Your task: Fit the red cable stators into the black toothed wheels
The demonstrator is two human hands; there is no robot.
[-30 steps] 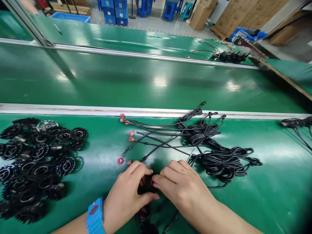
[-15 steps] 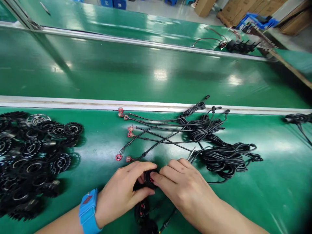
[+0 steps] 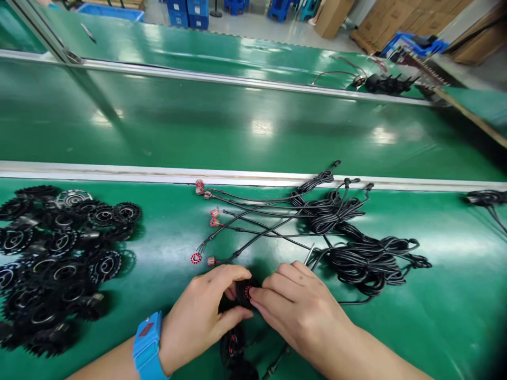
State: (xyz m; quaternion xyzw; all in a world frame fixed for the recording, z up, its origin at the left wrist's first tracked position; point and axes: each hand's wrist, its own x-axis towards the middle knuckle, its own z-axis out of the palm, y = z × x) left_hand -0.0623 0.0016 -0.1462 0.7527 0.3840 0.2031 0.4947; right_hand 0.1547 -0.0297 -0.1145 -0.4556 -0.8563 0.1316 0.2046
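Down low, near the bottom edge, a dark round part with red bits sits just below the hands. Both arms reach in from the bottom, and the hands are close together. The left hand, with a blue band on its wrist, curls like a letter C, finger and thumb clamped around a small black ring. The right hand has its knuckles up and its fingertips on the red coil in that ring.

Green table shows between the left hand and a pile of black wheels, and also by the right arm. Past the right hand, a heap of black cords takes up room. A white strip edges the table, with some cord ends over it. Farther off are a metal rail and brown boxes.
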